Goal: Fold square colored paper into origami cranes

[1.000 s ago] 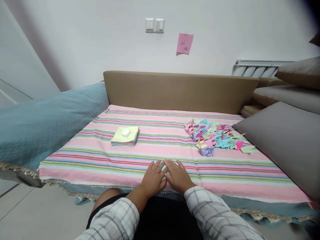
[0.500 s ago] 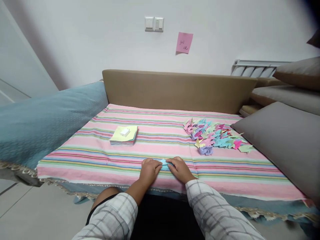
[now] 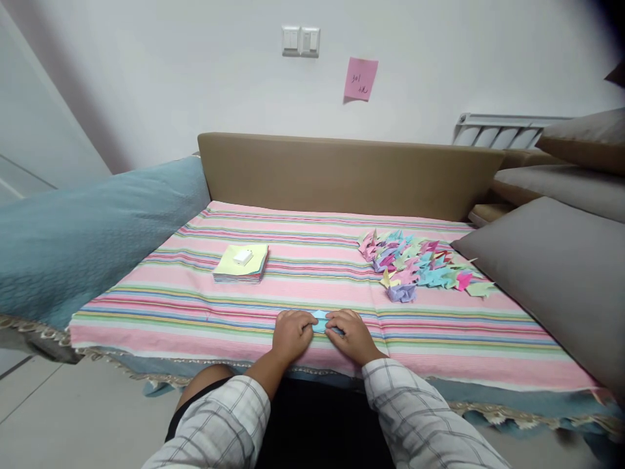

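A small light blue piece of folded paper (image 3: 321, 320) lies on the striped pink cloth (image 3: 195, 306) near its front edge. My left hand (image 3: 291, 335) has its fingers curled and pinches the paper's left side. Pressed against its right side is my right hand (image 3: 352, 335), fingers also curled on it. Both hands sit close together, knuckles up, and hide most of the paper. A stack of coloured square sheets (image 3: 241, 264) with a small white object (image 3: 243, 256) on top lies further back on the left. A heap of folded paper cranes (image 3: 415, 267) lies at the back right.
Grey cushions (image 3: 551, 273) border the cloth on the right, a teal blanket (image 3: 83, 241) on the left, and a tan backrest (image 3: 342, 172) behind. On the wall hang a pink sticky note (image 3: 360, 79) and light switches (image 3: 300, 40).
My hands went from lying flat with fingers spread over the blue paper to curled and pinching it, so its top edge now shows between them. The view shifted slightly.
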Demonstrator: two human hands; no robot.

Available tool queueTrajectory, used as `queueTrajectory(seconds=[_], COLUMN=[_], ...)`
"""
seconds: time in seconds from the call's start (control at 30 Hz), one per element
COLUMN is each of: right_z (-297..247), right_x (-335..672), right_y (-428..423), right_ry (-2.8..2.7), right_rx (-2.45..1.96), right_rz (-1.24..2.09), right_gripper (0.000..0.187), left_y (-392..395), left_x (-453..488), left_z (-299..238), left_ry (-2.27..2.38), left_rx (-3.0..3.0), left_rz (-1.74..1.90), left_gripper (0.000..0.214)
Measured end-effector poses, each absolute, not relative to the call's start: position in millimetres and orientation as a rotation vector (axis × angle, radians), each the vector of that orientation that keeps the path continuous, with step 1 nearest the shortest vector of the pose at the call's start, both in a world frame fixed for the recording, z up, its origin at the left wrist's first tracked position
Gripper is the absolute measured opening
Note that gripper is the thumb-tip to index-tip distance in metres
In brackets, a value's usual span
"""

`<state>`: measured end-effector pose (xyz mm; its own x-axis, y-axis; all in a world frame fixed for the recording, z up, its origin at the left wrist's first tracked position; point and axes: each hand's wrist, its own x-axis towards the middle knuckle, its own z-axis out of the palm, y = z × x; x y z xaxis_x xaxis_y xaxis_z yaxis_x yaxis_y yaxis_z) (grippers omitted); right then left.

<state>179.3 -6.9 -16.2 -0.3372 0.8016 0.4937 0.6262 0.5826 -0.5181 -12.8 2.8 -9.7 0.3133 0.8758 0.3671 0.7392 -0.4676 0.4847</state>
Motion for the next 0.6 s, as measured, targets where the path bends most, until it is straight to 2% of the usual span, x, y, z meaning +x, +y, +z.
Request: queueTrajectory(seconds=[0.1, 0.6], right_z=[-19.2, -18.3], right_x=[177.3, 163.1], right_y=[-4.5, 2.5], right_ry=[-2.076, -1.978], right_rx=[-1.181, -1.383], right_rz=[0.294, 0.342], right_gripper=[0.010, 0.013], left_y=[1.0, 1.0], left_x=[-12.1, -1.2], left_z=[-6.8, -6.2], left_ry=[1.476, 1.670], left_rx=[2.355, 2.376], left_rz=[0.869, 0.764], left_gripper=[0.012, 0.016])
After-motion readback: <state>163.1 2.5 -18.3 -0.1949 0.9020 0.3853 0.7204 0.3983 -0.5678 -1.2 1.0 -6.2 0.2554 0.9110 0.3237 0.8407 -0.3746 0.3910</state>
